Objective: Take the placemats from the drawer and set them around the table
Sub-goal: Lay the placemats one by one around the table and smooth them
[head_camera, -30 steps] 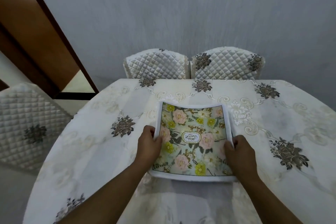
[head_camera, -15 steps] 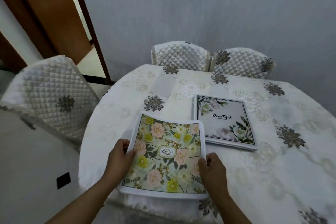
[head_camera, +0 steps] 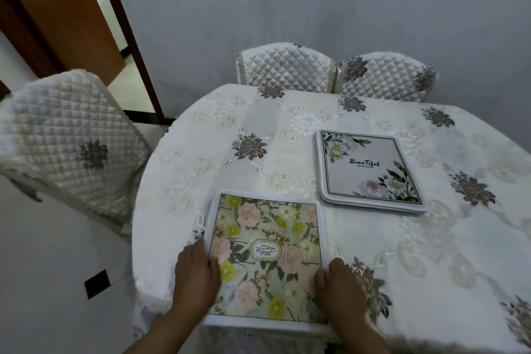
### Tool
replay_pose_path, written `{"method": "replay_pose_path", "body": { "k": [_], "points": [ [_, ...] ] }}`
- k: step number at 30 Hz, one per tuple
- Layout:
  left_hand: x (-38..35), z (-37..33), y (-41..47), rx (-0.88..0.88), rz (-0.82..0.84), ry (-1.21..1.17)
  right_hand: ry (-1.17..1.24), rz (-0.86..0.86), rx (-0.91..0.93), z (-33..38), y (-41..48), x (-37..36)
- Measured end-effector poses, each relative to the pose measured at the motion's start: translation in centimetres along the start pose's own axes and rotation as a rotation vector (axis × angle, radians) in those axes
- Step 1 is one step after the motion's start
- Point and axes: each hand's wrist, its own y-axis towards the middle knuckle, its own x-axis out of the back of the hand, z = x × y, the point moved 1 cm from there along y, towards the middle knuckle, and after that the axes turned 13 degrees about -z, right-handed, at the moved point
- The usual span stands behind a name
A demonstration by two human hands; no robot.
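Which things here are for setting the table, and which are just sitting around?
For the job:
- flowery GARDEN placemat, with the left hand and right hand on its sides
- stack of Beautiful placemats
- table, under its white cloth

Just there:
- three quilted chairs: one on the left, two at the far side
- brown door

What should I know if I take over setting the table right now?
Left hand: flat on the left edge of the yellow-flower placemat.
Right hand: on its right edge.
That placemat lies on the near side of the table.
A stack of placemats, "Beautiful" one on top, waits mid-table.
Done: one placemat about set.
Left: let go, then set the stacked ones around the table, perhaps at the quilted chairs.
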Motion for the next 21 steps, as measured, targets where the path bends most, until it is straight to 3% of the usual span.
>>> {"method": "replay_pose_path", "body": {
  "k": [6, 12, 16, 21],
  "points": [
    [-0.4, -0.7, 0.6, -0.133, 0.02, 0.108, -0.083, -0.098, 0.245, 0.9, 1.0, -0.5],
    [-2.7, -3.6, 6.5, -0.4, 0.133, 0.07, -0.03, 0.13, 0.576, 6.7, 5.7, -3.8],
    [-5.0, -4.4, 10.1, -0.427, 0.164, 0.112, -0.076, 0.136, 0.677, 9.2, 10.2, -6.1],
    [-5.4, -1.0, 13.1, -0.485, 0.178, 0.089, -0.063, 0.053, 0.718, 5.4, 13.6, -6.6]
  ]
}}
